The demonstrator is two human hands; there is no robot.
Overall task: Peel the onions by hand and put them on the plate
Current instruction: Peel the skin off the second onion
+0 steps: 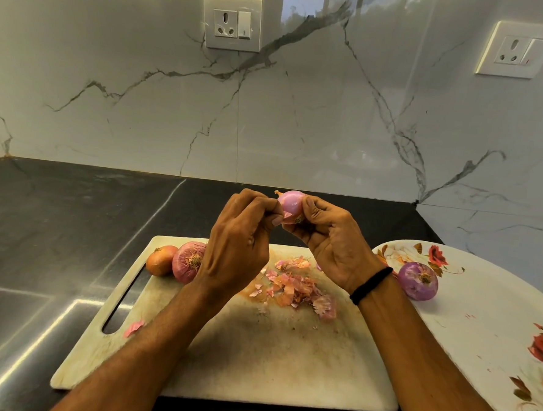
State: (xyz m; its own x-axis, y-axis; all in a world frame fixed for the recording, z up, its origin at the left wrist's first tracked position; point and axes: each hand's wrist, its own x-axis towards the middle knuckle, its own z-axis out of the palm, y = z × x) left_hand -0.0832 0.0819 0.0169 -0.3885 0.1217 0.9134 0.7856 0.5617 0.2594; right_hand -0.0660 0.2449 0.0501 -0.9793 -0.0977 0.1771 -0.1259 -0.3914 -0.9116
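A small pink onion (290,204) is held up above the cutting board (254,356) between both hands. My right hand (331,240) cups it from the right and below. My left hand (239,244) pinches its skin on the left side with thumb and fingers. Two unpeeled onions lie at the board's far left: an orange-brown one (160,259) and a larger red one (186,261), touching each other. One peeled purple onion (417,281) rests on the white flowered plate (485,320) at the right.
A heap of onion skins (294,286) lies on the middle of the board, and one loose flake (133,327) sits near its handle slot. The dark countertop (55,230) ends at a marble wall with two sockets (232,23).
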